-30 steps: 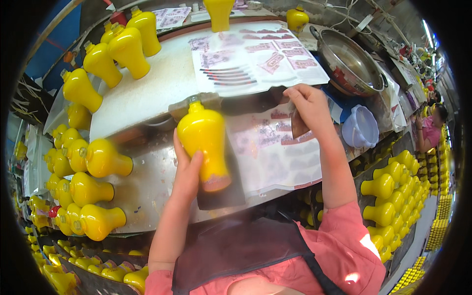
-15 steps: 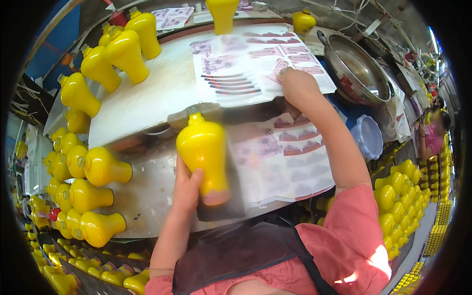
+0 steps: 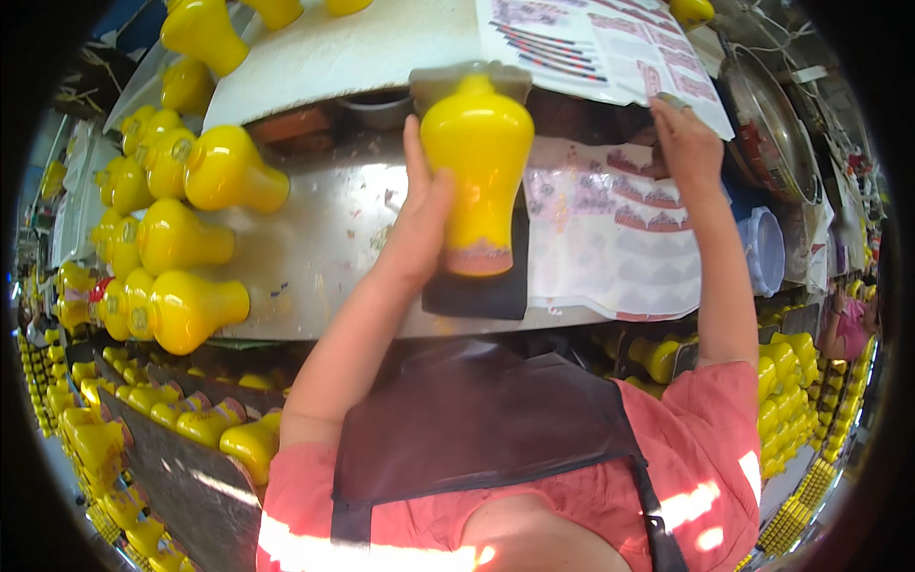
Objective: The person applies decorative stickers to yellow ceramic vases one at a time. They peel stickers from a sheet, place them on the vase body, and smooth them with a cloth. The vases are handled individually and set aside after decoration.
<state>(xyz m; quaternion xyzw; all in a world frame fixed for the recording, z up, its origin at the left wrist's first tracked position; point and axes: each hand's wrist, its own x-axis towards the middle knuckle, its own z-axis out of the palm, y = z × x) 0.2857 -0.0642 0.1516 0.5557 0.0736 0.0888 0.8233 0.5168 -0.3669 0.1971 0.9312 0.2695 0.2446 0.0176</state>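
A glossy yellow vase point(image 3: 477, 172) lies with its neck away from me and its pinkish patterned base toward me. My left hand point(image 3: 424, 229) is closed on its left side, the thumb along the body and some fingers hidden. Under the vase is a dark pad point(image 3: 477, 303); its neck end meets a grey-brown support point(image 3: 429, 88). My right hand point(image 3: 691, 148) bends over the near right part of a printed decal sheet point(image 3: 624, 81), fingertips pressed together beside a small reddish decal. Something small and greyish shows at the fingertips, too unclear to name.
A second decal sheet point(image 3: 610, 257) lies on the metal table point(image 3: 324, 238), below the raised white board point(image 3: 353, 62). Several yellow vases point(image 3: 195, 310) lie at the left. A metal basin point(image 3: 777, 124) and a pale blue tub point(image 3: 762, 250) stand at the right.
The view has tilted toward me, so the table appears higher. My right fingertips have moved slightly nearer over the upper sheet. My left hand still holds the vase.
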